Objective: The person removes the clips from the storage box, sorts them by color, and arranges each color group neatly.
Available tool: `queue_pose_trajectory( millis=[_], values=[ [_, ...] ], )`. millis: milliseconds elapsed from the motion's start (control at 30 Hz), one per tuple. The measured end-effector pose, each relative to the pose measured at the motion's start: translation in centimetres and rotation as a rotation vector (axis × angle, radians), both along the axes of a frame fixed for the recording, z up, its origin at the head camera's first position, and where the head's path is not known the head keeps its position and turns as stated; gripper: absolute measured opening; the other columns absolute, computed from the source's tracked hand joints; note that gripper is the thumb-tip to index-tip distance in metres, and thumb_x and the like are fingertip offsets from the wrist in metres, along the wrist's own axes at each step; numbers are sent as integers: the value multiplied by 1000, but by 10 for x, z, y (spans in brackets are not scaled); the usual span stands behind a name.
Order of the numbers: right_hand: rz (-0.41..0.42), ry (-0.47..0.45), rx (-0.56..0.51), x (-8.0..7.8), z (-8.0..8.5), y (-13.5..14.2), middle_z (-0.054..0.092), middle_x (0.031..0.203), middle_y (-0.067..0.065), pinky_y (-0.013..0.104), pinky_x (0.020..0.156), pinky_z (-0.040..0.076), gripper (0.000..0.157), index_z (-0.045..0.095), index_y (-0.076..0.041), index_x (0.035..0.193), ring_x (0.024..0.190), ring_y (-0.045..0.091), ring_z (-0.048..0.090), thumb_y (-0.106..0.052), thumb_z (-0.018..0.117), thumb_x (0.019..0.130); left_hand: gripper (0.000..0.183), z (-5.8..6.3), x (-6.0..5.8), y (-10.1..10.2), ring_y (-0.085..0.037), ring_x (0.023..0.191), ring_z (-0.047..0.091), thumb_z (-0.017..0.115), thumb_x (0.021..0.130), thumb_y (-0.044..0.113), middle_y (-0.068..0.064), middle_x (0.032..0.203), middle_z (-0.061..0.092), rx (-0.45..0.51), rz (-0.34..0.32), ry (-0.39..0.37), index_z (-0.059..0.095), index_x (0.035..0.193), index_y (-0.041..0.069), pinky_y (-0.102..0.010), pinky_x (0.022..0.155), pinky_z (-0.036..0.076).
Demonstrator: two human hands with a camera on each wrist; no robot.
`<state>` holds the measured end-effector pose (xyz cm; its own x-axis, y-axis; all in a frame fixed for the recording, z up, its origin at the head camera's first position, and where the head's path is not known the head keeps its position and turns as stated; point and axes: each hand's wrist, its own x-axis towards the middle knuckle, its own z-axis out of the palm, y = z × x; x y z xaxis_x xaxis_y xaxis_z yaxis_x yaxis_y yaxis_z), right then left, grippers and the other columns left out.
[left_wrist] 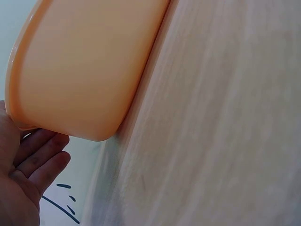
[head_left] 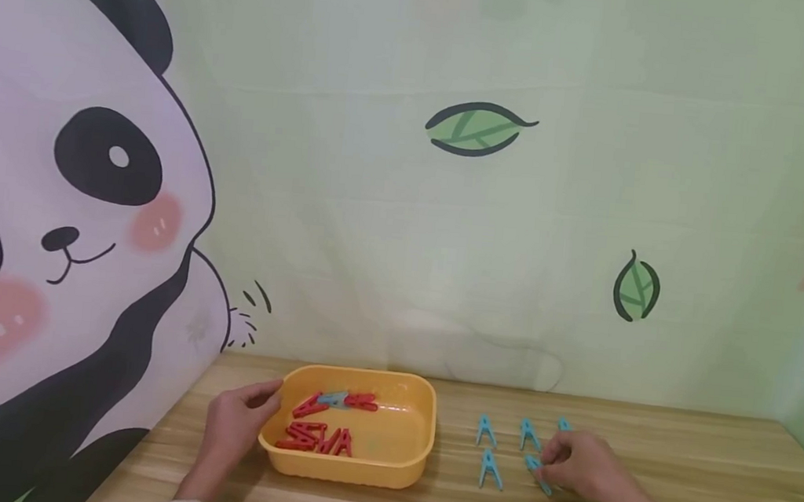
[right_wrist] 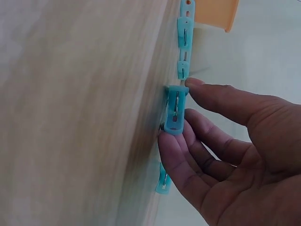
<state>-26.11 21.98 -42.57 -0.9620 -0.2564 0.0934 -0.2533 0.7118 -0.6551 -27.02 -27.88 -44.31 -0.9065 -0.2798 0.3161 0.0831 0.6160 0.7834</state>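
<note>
My right hand (head_left: 587, 466) pinches a blue clothespin (right_wrist: 175, 110) low over the table, thumb at one end and fingers at the other. Near it lie more blue clothespins (head_left: 490, 469), spread in two loose rows to the right of the yellow basin (head_left: 421, 461). Inside the basin are several red clothespins (head_left: 302, 436) and a blue one (head_left: 334, 398) among them. My left hand (head_left: 236, 423) is at the basin's left end, its loosely extended fingers (left_wrist: 44, 162) against the outer wall beneath the rim. The left thumb is hidden in the left wrist view.
Basin and clothespins lie on a wood-grain table (head_left: 697, 463). Behind it rises a pale green backdrop (head_left: 349, 199) with a large printed panda (head_left: 179, 289) at the left and printed leaves (head_left: 478, 129).
</note>
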Motion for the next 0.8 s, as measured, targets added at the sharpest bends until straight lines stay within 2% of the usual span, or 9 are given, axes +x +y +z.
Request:
queue_pose_trajectory(
  millis=[167,367,600,800],
  values=[
    [18,-8,-11,-1,-1,2,65,80,-3,27,62,53,18,70,-8,87,76,16,59,-13,87,85,28,0,-1,0,-38,119,71,74,98,10,-18,122,75,-4,4,10,77,124,0,-50,101,57],
    [46,-70,-45,-2,1,8,65,81,0,28,59,56,18,70,-5,90,72,17,62,-13,86,87,28,-1,-1,0,-39,120,70,74,98,10,-19,124,75,1,3,-1,76,124,0,-50,102,56],
    [20,-100,-13,-1,2,7,64,78,0,29,57,54,19,70,-7,88,68,17,62,-14,87,87,28,1,-1,1,-41,121,69,74,98,9,-20,125,74,-4,-3,-12,76,125,0,-51,101,57],
    [-41,-119,-12,0,1,0,64,76,2,31,59,56,19,69,-6,87,67,17,63,-13,87,86,30,3,0,2,-41,124,66,73,100,10,-20,129,72,4,-3,-50,74,128,0,-51,102,56]
  ],
)
